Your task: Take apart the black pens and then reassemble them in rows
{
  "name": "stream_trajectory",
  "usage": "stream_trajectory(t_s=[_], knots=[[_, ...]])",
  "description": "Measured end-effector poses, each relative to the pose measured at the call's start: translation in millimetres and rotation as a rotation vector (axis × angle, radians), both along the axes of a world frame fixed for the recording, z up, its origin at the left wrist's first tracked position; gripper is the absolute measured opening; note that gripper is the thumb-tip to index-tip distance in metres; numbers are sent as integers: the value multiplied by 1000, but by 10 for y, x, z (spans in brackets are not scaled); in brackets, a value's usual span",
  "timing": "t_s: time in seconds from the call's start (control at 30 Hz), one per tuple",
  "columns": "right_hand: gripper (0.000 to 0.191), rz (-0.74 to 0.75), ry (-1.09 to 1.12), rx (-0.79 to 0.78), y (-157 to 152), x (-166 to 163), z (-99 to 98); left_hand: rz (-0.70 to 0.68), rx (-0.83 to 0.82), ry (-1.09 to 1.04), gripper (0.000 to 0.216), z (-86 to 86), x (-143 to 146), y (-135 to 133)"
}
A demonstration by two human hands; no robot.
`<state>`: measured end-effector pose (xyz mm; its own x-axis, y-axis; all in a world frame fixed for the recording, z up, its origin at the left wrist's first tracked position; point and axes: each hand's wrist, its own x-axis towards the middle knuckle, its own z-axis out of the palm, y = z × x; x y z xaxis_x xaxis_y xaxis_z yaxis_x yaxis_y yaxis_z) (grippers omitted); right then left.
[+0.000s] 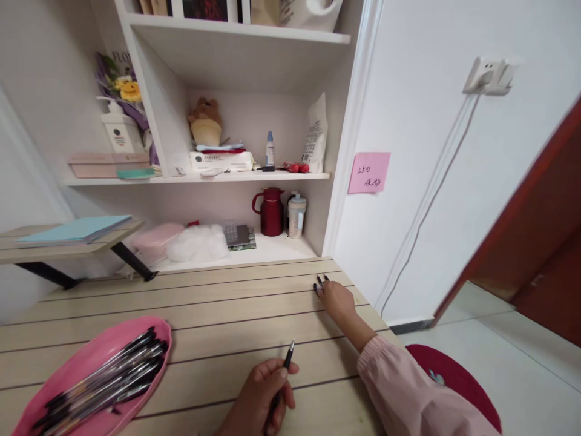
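My left hand [265, 393] is closed around a pen [288, 354] with a black grip, its bare metal tip pointing up and away over the table's near middle. Farther off, my right hand [336, 298] reaches to the table's right side, fingers bent down and together. Several small black pieces [319, 280] lie right at those fingertips; my fingers touch or cover part of them, and what they pinch is hidden. At the left, a pink oval tray [164, 330] carries a pile of pens [113, 378] with clear barrels and black ends.
The slatted wooden table [218, 315] meets a white shelf unit [236, 175]. On its lowest level stand a red jug [272, 212], a pale cup [296, 216] and a pink box [158, 238]. A small raised stand [104, 239] holds blue paper. A red round stool [458, 381] sits at the right.
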<state>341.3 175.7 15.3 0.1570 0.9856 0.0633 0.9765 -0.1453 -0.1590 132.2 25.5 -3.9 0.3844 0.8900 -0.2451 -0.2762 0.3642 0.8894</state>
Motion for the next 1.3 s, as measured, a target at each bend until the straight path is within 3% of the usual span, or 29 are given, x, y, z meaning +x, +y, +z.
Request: stream_trajectory(t_s=[0.23, 0.53, 0.73, 0.9, 0.97, 1.03, 1.17, 1.3], knots=[[28, 19, 17, 9, 17, -13, 5, 21, -15, 2, 45, 39, 18, 3], [25, -19, 105, 31, 80, -44, 49, -14, -15, -5, 50, -132, -11, 61], [27, 13, 261, 33, -76, -119, 164, 34, -66, -10, 53, -131, 2, 68], [44, 214, 571, -120, -591, -509, 100, 133, -39, -64, 42, -53, 31, 53], [47, 295, 1065, -244, -789, -645, 48, 180, -7, -79, 38, -18, 32, 44], [46, 313, 1355, -323, -922, -722, 20, 207, 21, -87, 35, 1, 26, 39], [48, 335, 1514, -355, -1034, -754, 46, 207, 45, -98, 29, 7, 12, 32], [47, 348, 1598, -278, -1080, -801, 50, 227, 17, -59, 27, 44, 25, 0]])
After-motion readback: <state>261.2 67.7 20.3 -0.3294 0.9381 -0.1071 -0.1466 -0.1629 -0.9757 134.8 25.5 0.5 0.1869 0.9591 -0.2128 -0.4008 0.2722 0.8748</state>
